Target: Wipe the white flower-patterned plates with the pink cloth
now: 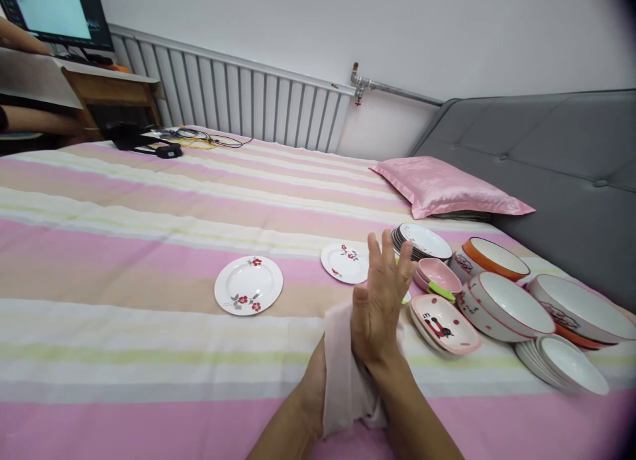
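My right hand (380, 301) presses open and flat on the pale pink cloth (342, 374). My left hand (313, 370) (mostly hidden behind it, so I cannot tell its grip) should back it firmly, I judge.

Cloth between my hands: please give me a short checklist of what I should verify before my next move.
1. Cloth lies between both hands: ok.
2. Right hand flat, fingers open, against the cloth: ok.
3. Left hand grip on the cloth: cannot tell, the cloth hides it.
4. Near flowered plate and far flowered plate lie flat and apart on the bed sheet: ok.
5. Pink-rimmed dish apart from the right hand: cannot tell, very close.
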Demonstrator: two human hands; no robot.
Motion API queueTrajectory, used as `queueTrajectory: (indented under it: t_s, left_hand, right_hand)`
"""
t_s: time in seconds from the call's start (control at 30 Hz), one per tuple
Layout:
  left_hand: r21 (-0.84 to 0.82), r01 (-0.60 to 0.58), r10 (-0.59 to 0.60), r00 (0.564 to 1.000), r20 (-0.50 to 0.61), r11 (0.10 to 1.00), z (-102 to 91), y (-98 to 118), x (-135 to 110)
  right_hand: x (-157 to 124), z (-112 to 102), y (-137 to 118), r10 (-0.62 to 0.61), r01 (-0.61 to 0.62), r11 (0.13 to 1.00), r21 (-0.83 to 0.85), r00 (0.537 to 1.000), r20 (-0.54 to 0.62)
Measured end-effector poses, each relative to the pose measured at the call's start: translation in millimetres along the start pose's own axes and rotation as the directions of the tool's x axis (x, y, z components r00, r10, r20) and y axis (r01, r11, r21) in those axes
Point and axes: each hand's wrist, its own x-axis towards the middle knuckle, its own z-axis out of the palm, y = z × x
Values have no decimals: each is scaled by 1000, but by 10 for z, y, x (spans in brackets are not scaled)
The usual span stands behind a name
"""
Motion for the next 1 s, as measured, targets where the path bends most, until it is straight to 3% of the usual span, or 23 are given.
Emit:
queueTrajectory:
  t_s: [0.13, 0.3, 0.47, 0.67, 1.0]
  left_hand:
    - [-80, 31, -36, 997, -66, 996, -52, 8, -53]
    - [-147, -145, 155, 986, 57, 978, -127, 54, -63]
    - [-176, -288, 315, 936, 155, 941, -218, 123, -57]
    - [-157, -408, 434, 878, 203, 899, -255, 297, -67]
    - [-59, -460, 458, 888, -39, 886, -273, 417, -44]
  right_hand:
    - [26, 11, 74, 54, -55, 998, -44, 998, -31]
    - [7, 93, 140, 125, -122, 989, -85, 991, 37]
    - [-84, 251, 150, 177, -169, 984, -63, 971, 158]
    - [-242, 395, -38, 140, -135, 990, -35, 939, 313]
    - [-352, 369, -288, -37, 3, 997, 76, 895, 445]
